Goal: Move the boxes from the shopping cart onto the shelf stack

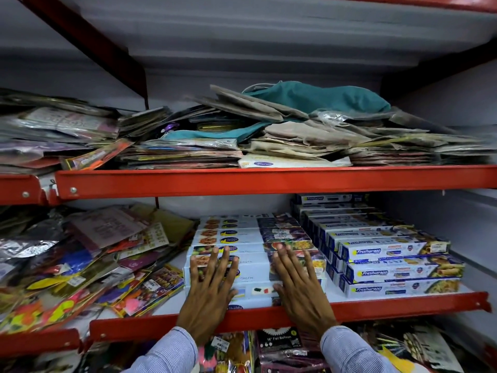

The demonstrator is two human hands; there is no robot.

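A stack of long white cling-film boxes (252,265) with food pictures lies on the middle red shelf (376,309). My left hand (208,292) rests flat on the front left of the stack, fingers spread. My right hand (301,286) lies flat on the front right of the same stack, fingers spread too. Neither hand grips a box. To the right stands a stepped stack of blue and white Freshwrapp boxes (390,254). The shopping cart is out of view.
Loose colourful packets (80,265) are heaped on the shelf's left side. The upper shelf (269,181) holds piles of flat packets, brown paper bags and a teal cloth bag (322,98). Foil balloon packs (279,343) hang below the shelf edge.
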